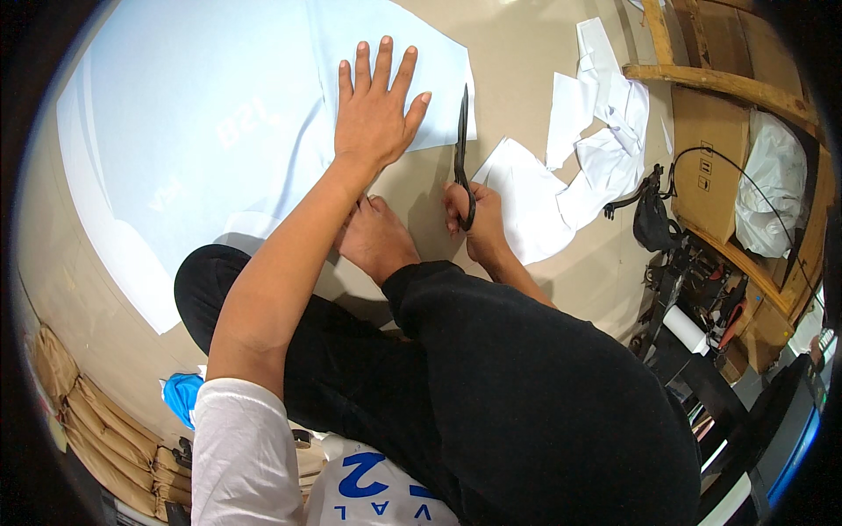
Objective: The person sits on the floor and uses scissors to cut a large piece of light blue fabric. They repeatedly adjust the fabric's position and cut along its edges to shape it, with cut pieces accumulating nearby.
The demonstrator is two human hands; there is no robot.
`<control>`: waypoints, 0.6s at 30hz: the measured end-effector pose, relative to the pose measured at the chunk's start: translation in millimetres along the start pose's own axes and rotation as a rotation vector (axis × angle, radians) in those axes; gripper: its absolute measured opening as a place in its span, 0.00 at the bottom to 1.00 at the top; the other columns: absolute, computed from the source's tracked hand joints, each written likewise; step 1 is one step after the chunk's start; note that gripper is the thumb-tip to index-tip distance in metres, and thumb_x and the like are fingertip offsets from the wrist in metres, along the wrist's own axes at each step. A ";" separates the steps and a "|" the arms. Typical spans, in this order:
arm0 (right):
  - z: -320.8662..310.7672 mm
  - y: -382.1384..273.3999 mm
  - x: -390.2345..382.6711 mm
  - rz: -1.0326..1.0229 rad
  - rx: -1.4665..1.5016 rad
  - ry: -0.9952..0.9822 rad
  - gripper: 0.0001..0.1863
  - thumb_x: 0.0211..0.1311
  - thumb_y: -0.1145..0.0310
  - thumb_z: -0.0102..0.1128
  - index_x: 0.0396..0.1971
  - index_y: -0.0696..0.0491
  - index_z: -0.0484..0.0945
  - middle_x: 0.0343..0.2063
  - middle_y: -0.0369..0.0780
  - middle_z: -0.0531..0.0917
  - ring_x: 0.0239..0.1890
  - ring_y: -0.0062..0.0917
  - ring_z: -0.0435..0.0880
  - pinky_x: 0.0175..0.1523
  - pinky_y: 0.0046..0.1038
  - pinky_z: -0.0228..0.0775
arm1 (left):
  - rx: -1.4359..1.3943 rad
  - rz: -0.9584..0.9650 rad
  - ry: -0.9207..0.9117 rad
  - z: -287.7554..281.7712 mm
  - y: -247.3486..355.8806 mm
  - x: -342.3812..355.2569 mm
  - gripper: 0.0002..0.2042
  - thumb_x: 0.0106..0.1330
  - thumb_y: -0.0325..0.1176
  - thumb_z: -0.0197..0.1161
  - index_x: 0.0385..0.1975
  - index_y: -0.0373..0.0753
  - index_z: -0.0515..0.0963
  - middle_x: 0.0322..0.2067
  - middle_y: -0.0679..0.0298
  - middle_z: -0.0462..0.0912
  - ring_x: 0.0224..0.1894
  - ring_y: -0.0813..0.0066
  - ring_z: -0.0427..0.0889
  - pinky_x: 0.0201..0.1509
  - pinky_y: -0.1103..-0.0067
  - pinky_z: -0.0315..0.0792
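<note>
A large sheet of pale blue-white paper or fabric [202, 79] is spread over the beige floor at the left and centre; I cannot tell which material it is. My left hand [375, 118] lies flat on it near its right edge, fingers spread. In my right hand [478, 219] is a pair of black scissors [462, 140], its handle loops around my fingers. The blades point away from me along the sheet's right edge, and look closed or nearly so. My bare foot [377, 235] rests between my two hands, below the sheet.
Loose white offcuts [526, 197] lie to the right. Beyond them stand a wooden frame [719, 79], a cardboard box [710, 175] and a white plastic bag [772, 184]. A black strap [653, 215] hangs there. At lower left are a blue item [182, 394] and tan cushion-like folds [110, 430].
</note>
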State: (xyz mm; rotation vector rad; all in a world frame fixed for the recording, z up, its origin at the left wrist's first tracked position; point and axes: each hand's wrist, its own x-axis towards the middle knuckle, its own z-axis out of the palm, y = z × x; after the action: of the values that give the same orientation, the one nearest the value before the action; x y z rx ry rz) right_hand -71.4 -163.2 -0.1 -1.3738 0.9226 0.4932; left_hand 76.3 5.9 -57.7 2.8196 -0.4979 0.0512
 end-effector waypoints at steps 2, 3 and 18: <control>0.4 -1.2 2.4 -0.018 0.015 -0.003 0.15 0.67 0.61 0.71 0.27 0.56 0.81 0.16 0.34 0.78 0.15 0.19 0.75 0.21 0.25 0.66 | -0.003 -0.002 -0.002 -0.1 0.2 -0.1 0.34 0.85 0.57 0.44 0.86 0.52 0.56 0.85 0.51 0.52 0.87 0.41 0.46 0.88 0.45 0.41; -0.1 -1.1 4.2 -0.019 0.015 -0.003 0.15 0.67 0.61 0.71 0.27 0.56 0.82 0.16 0.34 0.78 0.15 0.19 0.75 0.21 0.25 0.66 | 0.003 -0.002 0.001 0.6 0.3 -0.1 0.34 0.85 0.58 0.43 0.86 0.52 0.56 0.85 0.51 0.53 0.87 0.41 0.46 0.88 0.45 0.41; 1.8 -2.5 4.5 -0.011 0.019 0.001 0.15 0.68 0.62 0.74 0.28 0.57 0.81 0.17 0.32 0.76 0.13 0.18 0.73 0.20 0.25 0.62 | 0.010 -0.001 0.007 -0.2 0.1 0.6 0.34 0.85 0.57 0.44 0.86 0.52 0.57 0.85 0.51 0.54 0.87 0.41 0.47 0.88 0.45 0.42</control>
State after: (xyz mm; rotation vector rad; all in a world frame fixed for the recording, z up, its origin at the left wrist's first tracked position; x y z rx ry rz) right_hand -66.3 -162.9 -2.3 -1.3617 0.9183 0.4743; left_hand 76.9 5.7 -57.5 2.8288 -0.4956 0.0636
